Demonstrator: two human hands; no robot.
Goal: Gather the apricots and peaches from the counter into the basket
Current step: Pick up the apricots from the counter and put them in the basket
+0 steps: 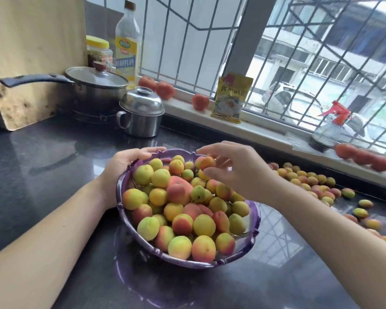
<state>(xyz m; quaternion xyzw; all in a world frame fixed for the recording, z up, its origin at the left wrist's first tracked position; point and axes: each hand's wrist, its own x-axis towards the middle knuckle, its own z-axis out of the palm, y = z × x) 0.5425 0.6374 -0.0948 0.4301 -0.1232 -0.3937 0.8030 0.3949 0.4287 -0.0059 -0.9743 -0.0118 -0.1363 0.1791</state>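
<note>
Purple translucent plastic basket (253,236) with a scalloped rim stands on the dark polished stone counter (54,157), seen from the head camera. It is heaped with small yellow, green and red-blushed apricots (204,225), and some larger pink peaches (178,190) lie among them near the middle of the heap.

The left hand (125,162) grips the far left rim of the basket, with the fingers curled over the edge. The right hand (236,168) is above the far side of the heap, and its thumb and fingertips pinch one orange apricot (207,162). This hand is a little blurred, so the exact contact is hard to see.

More loose apricots and peaches (308,181) lie on the counter to the right of the basket, along the window ledge; the right forearm hides part of them and the frame edge cuts the group.

Behind the basket stand a small steel lidded pot (140,112) and a steel saucepan with a glass lid (96,85); what is in them I cannot tell. A tall bottle of pale liquid (127,43) and a yellow-capped jar (98,52) stand in the corner. On the ledge are red tomatoes (165,90), a yellow packet (231,97) and a spray bottle with a red trigger (330,128); the tomatoes at the far right are blurred.
</note>
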